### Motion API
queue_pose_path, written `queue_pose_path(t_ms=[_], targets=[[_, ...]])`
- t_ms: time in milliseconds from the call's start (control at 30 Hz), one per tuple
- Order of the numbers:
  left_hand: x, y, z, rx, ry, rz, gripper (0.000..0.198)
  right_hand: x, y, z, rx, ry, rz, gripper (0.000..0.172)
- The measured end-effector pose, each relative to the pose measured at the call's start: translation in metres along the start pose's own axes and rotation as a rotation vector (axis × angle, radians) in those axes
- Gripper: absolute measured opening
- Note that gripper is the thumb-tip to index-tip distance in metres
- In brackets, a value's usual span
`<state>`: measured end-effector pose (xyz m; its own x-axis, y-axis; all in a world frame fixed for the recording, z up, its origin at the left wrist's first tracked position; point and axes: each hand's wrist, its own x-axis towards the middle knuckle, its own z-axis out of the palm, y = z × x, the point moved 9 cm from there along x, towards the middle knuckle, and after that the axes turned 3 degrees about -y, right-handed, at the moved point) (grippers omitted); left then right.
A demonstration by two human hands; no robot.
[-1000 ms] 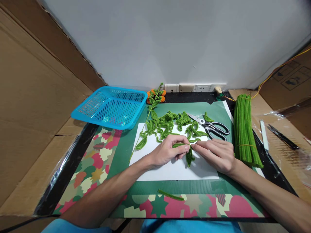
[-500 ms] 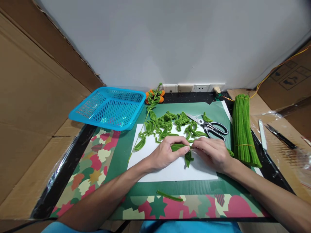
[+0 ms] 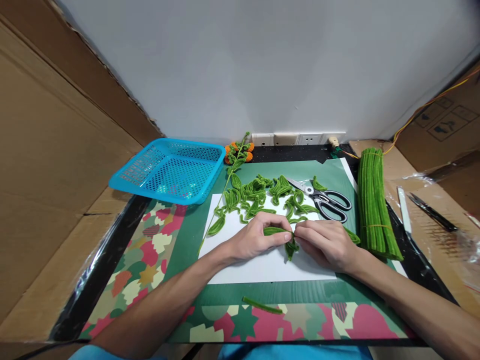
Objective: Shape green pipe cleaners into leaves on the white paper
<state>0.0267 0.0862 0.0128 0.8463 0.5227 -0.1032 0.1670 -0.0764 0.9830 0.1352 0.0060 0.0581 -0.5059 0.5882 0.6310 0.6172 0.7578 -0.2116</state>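
Over the white paper, my left hand pinches a green pipe-cleaner leaf between thumb and fingers. My right hand is closed at the leaf's tip, its fingertips meeting my left thumb; what exactly they grip there is too small to make out. Below the fingertips hangs a small green leaf piece. Behind my hands lies a pile of green pipe-cleaner leaves. Black-handled scissors rest partly open beside that pile. One more leaf shows behind my right wrist.
A blue basket stands at the back left, near an orange-flowered pipe-cleaner stem. At right are a thick bundle of green pipe cleaners, a white-handled tool and a black-handled tool. A short green piece lies in front.
Both hands stay at nearly the same spot, with a slight shift of the fingers at the leaf's tip. The whole view has moved a little.
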Motion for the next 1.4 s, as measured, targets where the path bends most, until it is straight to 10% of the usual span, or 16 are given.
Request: queue_pose_path(t_ms=[267,400,733,900,1100,1400], targets=[[-0.002,-0.003,0.002,0.019,0.026,-0.050,0.027,-0.001,0.010,0.003,0.105,-0.005,0.088,0.014],[-0.006,0.008,0.000,0.178,0.124,0.070,0.019,-0.003,0.026,0.014,0.460,-0.054,0.367,0.015],[-0.045,0.063,0.044,1.354,0.237,0.988,0.021,-0.022,0.033,0.066,1.475,-0.137,0.978,0.043],[-0.030,0.054,0.016,0.933,0.333,0.631,0.015,-0.014,0.045,0.037,1.024,-0.075,0.810,0.031],[-0.008,-0.006,0.011,0.015,0.087,-0.074,0.038,0.002,0.013,-0.003,0.217,0.025,0.153,0.012],[-0.005,-0.006,0.012,-0.164,0.057,-0.088,0.039,-0.004,0.011,0.006,0.230,-0.015,0.114,0.011]])
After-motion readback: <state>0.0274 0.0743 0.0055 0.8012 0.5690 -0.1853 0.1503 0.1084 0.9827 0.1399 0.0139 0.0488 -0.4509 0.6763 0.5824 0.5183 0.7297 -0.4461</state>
